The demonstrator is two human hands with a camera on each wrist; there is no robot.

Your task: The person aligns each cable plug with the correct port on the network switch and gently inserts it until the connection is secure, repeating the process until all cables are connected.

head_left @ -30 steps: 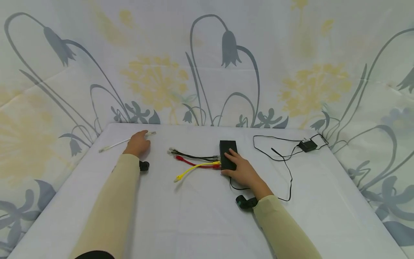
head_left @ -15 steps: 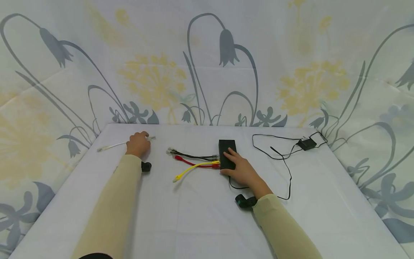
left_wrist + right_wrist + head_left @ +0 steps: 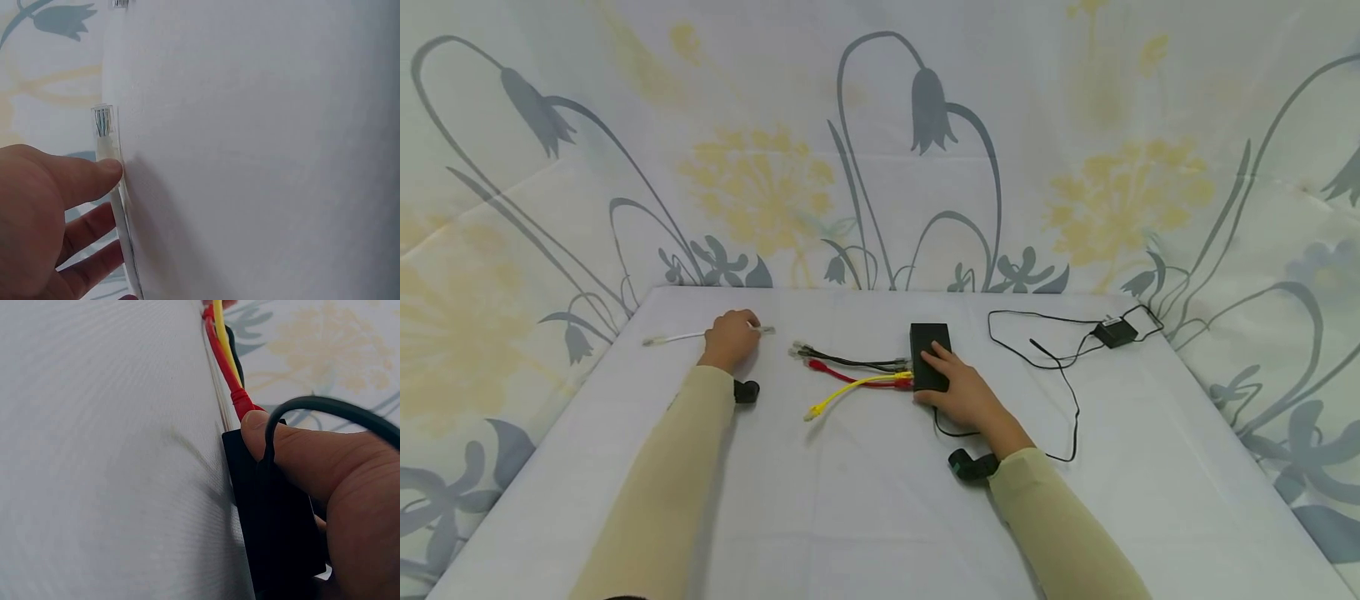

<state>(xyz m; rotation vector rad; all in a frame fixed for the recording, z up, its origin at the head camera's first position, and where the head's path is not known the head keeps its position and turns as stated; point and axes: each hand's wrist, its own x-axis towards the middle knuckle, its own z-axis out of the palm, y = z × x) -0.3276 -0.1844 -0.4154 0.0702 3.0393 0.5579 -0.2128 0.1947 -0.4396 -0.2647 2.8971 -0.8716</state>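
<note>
My left hand pinches a short white Ethernet cable near its right-hand plug; in the left wrist view the clear plug sticks out past the thumb, with coloured wires inside. My right hand holds a black network switch, the thumb on its near end and the fingers over its top. From the switch's left side run black cables, a red cable and a yellow cable. Their free plugs point left, towards my left hand. The ports themselves are too small to make out.
A black power adapter lies at the back right in a loop of thin black cord. The cord passes by my right wrist to the switch's near end. White cloth covers the table, and a flowered curtain hangs behind it.
My left hand has moved right and a little nearer to me, drawing the white Ethernet cable along. My right hand stays in place on the network switch.
</note>
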